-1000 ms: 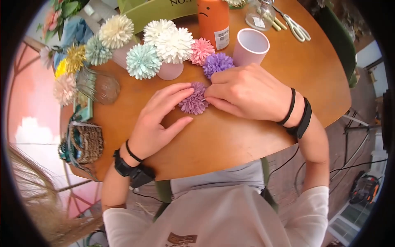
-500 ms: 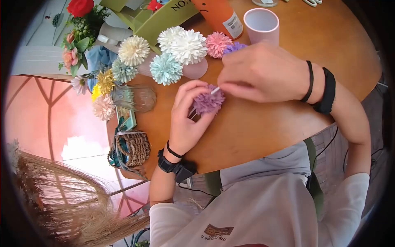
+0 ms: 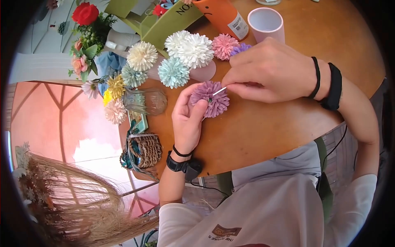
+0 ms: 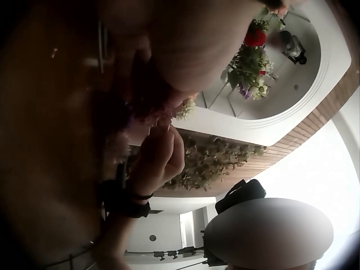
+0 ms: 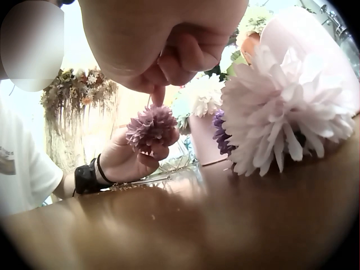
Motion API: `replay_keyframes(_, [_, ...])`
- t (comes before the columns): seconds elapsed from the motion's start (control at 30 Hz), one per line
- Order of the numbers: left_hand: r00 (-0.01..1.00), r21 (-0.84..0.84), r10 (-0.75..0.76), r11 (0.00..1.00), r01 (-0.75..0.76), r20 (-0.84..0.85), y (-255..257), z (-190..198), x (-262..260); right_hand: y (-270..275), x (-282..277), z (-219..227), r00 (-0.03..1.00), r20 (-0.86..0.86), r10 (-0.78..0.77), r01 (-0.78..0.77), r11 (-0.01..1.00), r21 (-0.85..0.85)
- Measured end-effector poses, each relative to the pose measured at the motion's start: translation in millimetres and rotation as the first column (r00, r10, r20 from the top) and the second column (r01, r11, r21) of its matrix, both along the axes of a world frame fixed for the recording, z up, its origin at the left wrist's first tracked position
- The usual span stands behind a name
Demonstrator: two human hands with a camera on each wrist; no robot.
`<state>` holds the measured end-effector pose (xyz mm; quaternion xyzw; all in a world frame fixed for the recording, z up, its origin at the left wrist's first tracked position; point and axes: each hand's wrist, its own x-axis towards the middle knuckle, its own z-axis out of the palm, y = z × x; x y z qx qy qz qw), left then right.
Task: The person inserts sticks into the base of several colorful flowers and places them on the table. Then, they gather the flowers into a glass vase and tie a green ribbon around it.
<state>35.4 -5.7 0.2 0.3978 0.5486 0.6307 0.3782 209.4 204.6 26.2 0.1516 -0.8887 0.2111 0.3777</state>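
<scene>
Pinching the thin, straight white stick between thumb and fingertip, your right hand has its fingers drawn in close. The stick's other end meets the small dark centre of the mauve flower head, a round pompom of narrow, layered petals that look like fabric. Your left hand curls round that bloom's side, thumb over its petals, holding it above the smooth, glossy wooden table, near the edge on your side.

Beyond your hands you have more rounded blooms: fluffy white flowers, a pale aqua flower, a coral-pink flower and, partly hidden by your right hand, a violet flower. A smooth pink cup with a round rim stands near an orange cylinder bearing a printed label. To your left sit a clear ribbed glass vase and a coarse, woven basket.
</scene>
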Motion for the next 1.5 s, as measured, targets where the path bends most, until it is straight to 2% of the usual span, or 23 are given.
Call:
replay_keyframes(0.23, [0.999, 0.023, -0.003, 1.0, 0.004, -0.043, -0.6, -4.5, -1.9, 0.6, 1.1, -2.1, 0.998, 0.021, 0.063, -0.064, 0.998, 0.023])
replay_keyframes(0.63, [0.997, 0.022, -0.013, 1.0, 0.014, -0.071, -0.6, -6.2, -3.7, 1.2, 1.6, -3.0, 0.995, 0.064, 0.074, -0.076, 0.996, 0.04])
replay_keyframes(0.73, [0.997, 0.022, -0.013, 1.0, 0.015, -0.074, -0.6, -5.8, -3.3, -1.3, 5.6, 2.2, 0.984, 0.177, 0.021, -0.025, 0.999, 0.023])
replay_keyframes(1.0, [1.0, 0.001, -0.013, 1.0, 0.013, 0.005, -2.4, -2.7, -2.1, -1.1, 4.8, 0.9, 0.989, 0.149, 0.024, -0.027, 1.0, 0.015])
replay_keyframes(1.1, [1.0, -0.003, -0.015, 1.0, 0.015, -0.005, -2.5, -3.7, -3.1, -0.6, 4.7, 0.1, 0.988, 0.153, 0.009, -0.013, 1.0, 0.024])
replay_keyframes(1.2, [0.996, 0.024, -0.021, 0.999, 0.023, -0.088, -0.5, -5.1, -2.9, 2.2, 3.3, -2.0, 0.992, 0.125, 0.009, -0.017, 0.998, 0.067])
replay_keyframes(1.33, [0.999, 0.066, -0.021, 0.998, 0.024, -0.044, -1.3, -5.5, -3.9, 4.6, 3.4, -2.1, 0.993, 0.115, -0.033, 0.022, 0.995, 0.098])
replay_keyframes(1.5, [0.997, 0.154, -0.057, 0.987, 0.047, 0.058, -2.4, -6.0, -5.0, 3.6, 3.9, -0.7, 0.983, 0.16, -0.088, 0.083, 0.996, 0.037])
